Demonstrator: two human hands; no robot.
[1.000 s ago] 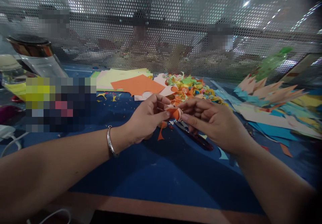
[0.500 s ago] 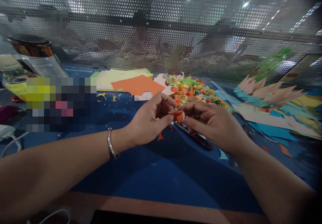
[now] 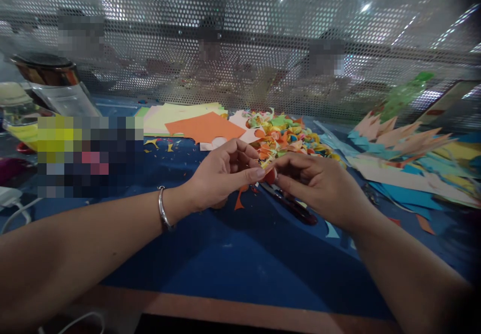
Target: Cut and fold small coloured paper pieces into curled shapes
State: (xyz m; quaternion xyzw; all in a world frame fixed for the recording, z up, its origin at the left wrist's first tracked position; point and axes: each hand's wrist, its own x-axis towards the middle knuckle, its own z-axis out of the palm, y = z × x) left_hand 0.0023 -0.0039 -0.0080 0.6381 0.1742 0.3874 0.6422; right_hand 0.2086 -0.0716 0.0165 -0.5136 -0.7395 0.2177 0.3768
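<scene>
Between the fingertips of both hands is a small curled piece of orange paper [image 3: 271, 176], mostly covered by the fingers. My left hand [image 3: 231, 173], with a silver bangle on its wrist, pinches it from the left with thumb and forefinger. From the right, my right hand [image 3: 317, 181] grips its edge, fingers bent. Just below the hands lies a dark-handled tool [image 3: 295, 208], perhaps scissors, its front part hidden. Behind them rises a heap of small coloured paper pieces [image 3: 287, 136]. An orange paper sheet [image 3: 206, 127] with cut-out edges lies to its left.
Pale paper sheets [image 3: 184, 116] are stacked behind the orange one. Folded peach paper points [image 3: 394, 133] and blue paper [image 3: 409, 196] lie at right. A green bottle [image 3: 409, 93] and a lidded jar [image 3: 56, 83] stand near the perforated metal screen [image 3: 240, 38]. Scraps dot the blue table [image 3: 225, 274].
My left thumb has slid right and now covers more of the orange paper piece. The left wrist has shifted slightly left. My right hand stays nearly in place.
</scene>
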